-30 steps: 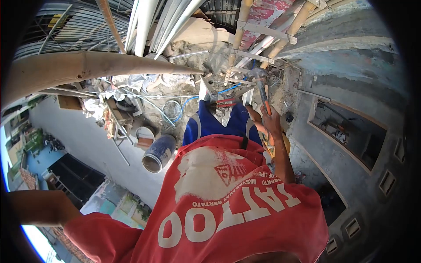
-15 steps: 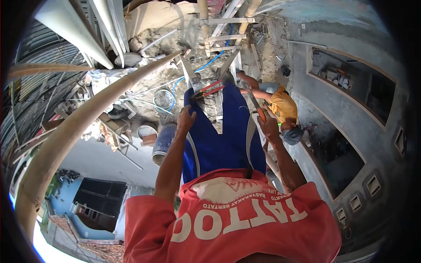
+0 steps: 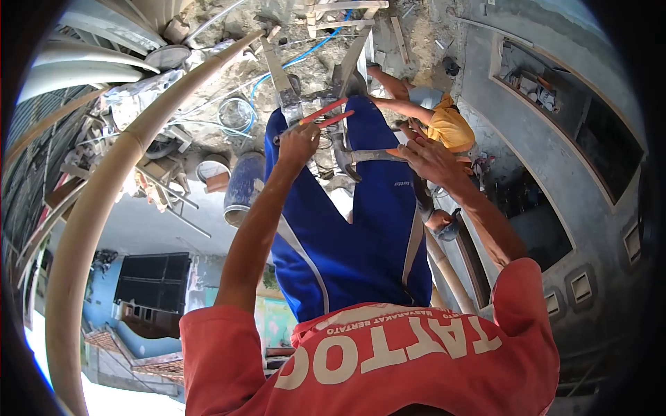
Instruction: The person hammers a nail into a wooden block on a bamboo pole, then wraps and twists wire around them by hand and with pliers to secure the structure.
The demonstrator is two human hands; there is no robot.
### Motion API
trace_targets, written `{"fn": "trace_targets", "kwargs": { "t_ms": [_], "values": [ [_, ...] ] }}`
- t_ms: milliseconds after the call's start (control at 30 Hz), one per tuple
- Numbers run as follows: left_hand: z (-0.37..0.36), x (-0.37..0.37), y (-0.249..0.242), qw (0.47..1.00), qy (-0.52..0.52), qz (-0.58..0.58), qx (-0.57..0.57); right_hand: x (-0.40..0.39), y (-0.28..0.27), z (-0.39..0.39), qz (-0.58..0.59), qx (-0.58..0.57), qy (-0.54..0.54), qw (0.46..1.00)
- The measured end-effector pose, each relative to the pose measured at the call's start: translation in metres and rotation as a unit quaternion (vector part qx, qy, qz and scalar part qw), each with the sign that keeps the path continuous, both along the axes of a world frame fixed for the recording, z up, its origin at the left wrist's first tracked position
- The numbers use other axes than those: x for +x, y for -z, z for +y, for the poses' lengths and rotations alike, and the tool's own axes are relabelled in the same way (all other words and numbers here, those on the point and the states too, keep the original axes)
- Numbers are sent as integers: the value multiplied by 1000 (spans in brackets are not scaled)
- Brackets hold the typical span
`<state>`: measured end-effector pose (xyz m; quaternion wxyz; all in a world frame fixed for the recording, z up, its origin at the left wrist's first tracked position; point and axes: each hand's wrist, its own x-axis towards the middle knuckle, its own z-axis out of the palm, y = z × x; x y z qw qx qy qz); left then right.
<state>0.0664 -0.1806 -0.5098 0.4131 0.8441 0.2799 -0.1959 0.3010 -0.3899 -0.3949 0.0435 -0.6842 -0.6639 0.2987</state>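
Note:
My right hand (image 3: 424, 158) is closed around the orange grip of a claw hammer (image 3: 374, 155). The hammer lies across my right thigh, its metal head between my legs. My left hand (image 3: 298, 144) is curled closed by my left knee; whatever its fingers hold is hidden. Just beyond that hand is a tool with two red handles (image 3: 329, 114), which looks like pincers; its jaw end is partly hidden by the hand. My blue trousers (image 3: 340, 243) fill the space between my arms.
A person in a yellow shirt (image 3: 451, 130) works low at my right. Wooden ladder rungs (image 3: 340, 6) stand ahead. A thick bamboo pole (image 3: 111, 180) slants along my left. Below are a blue barrel (image 3: 244, 184), a bucket (image 3: 211, 168) and a blue hose (image 3: 260, 83). A grey wall (image 3: 479, 69) rises at right.
My left hand has moved forward to the red-handled tool and closed. My right hand has swung the hammer inward, so its head now lies between my legs. The view has tilted.

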Motion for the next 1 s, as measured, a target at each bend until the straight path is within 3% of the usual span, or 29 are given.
{"fn": "trace_targets", "kwargs": {
  "t_ms": [67, 100, 200, 233, 300, 333, 400, 433, 500, 600, 667, 733, 900, 1000],
  "values": [
    [-31, -16, -3, 998, 24, 59, -25, 7, 0, -11, 8, -47, 8, 999],
    [-46, -22, -3, 987, 67, 145, -35, 13, -4, -18, 12, -58, 36, 998],
    [-100, -54, 16, 968, 184, 168, 5, 24, -14, -36, 26, -105, 85, 991],
    [-114, -66, 27, 969, 181, 167, 4, 28, -18, -40, 26, -109, 113, 987],
    [-141, -86, 40, 946, 226, 102, 208, 33, -25, -40, 13, -92, 133, 987],
    [-145, -88, 46, 947, 224, 101, 206, 32, -26, -41, 11, -93, 131, 987],
    [-150, -93, 59, 939, 271, 153, 145, 31, -27, -43, 14, -63, 155, 986],
    [-148, -90, 63, 938, 278, 195, 61, 28, -29, -43, 24, -86, 178, 980],
    [-151, -90, 59, 946, 262, 182, 49, 25, -27, -41, 34, -85, 201, 975],
    [-157, -87, 36, 957, 237, 163, 50, 23, -28, -39, 50, -61, 227, 971],
    [-154, -73, 8, 957, 193, 207, -64, 23, -23, -35, 68, -53, 253, 964],
    [-146, -64, -11, 946, 217, 220, -99, 29, -15, -27, 63, -40, 240, 968],
    [-110, -49, -43, 965, 207, 155, -44, 36, -3, -24, 43, -32, 236, 970],
    [-87, -38, -61, 967, 225, 100, -69, 39, 9, -31, -5, -27, 280, 960]
  ]
}}
